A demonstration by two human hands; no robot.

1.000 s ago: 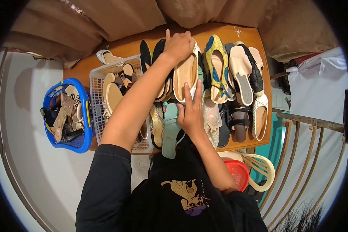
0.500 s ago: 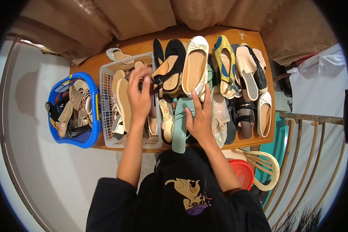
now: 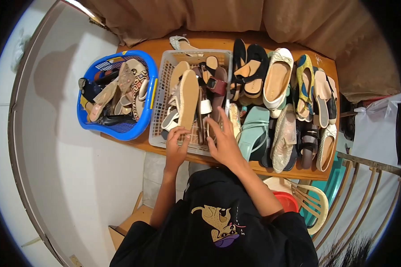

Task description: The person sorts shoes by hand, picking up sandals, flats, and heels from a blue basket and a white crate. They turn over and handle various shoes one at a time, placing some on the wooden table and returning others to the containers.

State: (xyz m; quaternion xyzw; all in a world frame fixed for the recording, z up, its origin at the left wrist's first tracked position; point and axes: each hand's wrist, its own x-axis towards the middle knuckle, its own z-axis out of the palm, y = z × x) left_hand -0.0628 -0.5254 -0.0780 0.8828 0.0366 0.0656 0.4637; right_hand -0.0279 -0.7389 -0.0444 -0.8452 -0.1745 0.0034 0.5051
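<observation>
Over the front of a pale plastic basket [image 3: 158, 129], my left hand [image 3: 177, 149] has its fingers loosely bent and apart, right at the heel of a sandal with a beige sole [image 3: 189, 95]. My right hand [image 3: 226, 142] reaches over the basket's front right corner, thumb and fingers spread, close to a dark brown slipper [image 3: 201, 122]. Also inside the basket are a maroon sandal with a buckle [image 3: 217, 85] and a white-strapped sandal [image 3: 169, 120]. A mint green strappy sandal [image 3: 256, 127] lies on the table just right of my right hand.
On the left stands a blue basket [image 3: 152, 84] full of mixed shoes. Rows of shoes cover the wooden table's [image 3: 316, 172] right side, including a white flat [image 3: 278, 78] and a yellow-and-blue shoe [image 3: 304, 84]. A chair [image 3: 318, 209] and red basin [image 3: 286, 201] sit below the front edge.
My view has shifted left. My right hand has left the mint green sandal, which now lies among the shoes, and moved to the basket. My left hand has drawn back to the basket's front.
</observation>
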